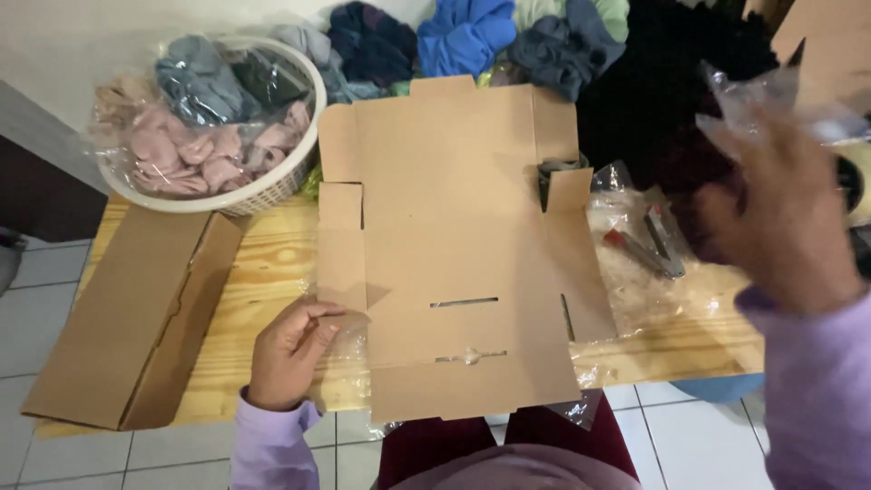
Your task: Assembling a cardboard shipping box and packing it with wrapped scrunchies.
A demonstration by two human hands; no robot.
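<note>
Brown cardboard box blank [454,245] lies unfolded flat on the wooden table [263,272].
The left hand [288,352] pinches its lower-left flap between curled fingers; the right hand [780,213], raised and blurred, grips a clear plastic bag [771,100] well right of the blank.

Open tabletop [263,272] between folded box [136,318] and flat cardboard [454,236]; basket [272,186], clothes pile [562,45] crowding behind.
</note>
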